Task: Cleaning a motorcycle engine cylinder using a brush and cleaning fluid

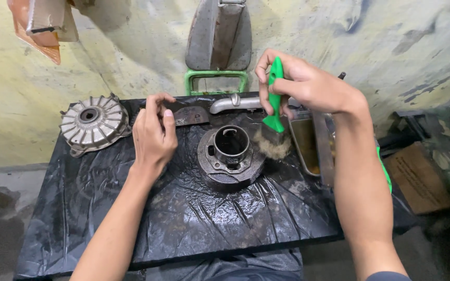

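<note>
Both forearms come up from the bottom edge, nearest to my eyes, over a table wrapped in wet black plastic sheeting [183,218]. My right hand [303,86] is closed around the green handle of a paintbrush [274,99]; the fingers wrap it from the far side and the thumb presses it from the near side, so the handle stands nearly upright. Below those fingers the pale, worn bristles touch the sheeting just to the right of a dark engine cylinder [230,156], a round finned block with an open bore facing up. The bristles sit against its right flank; whether they press on the metal I cannot tell.

My left hand [154,132] rests to the left of the cylinder, apart from it, fingers curled loosely downward with the tips on or near the sheeting. It grips nothing that I can see.

Beyond my left fingertips lies a small curved dark metal plate [191,115], and further right a bent silver tube [233,103]. Well off to the left of my left hand sits a grey finned brake hub [94,124] at the table's corner. Under my right wrist is a metal tray [308,143] holding yellowish liquid. Behind the table a green metal frame [216,80] leans against the stained wall.
</note>
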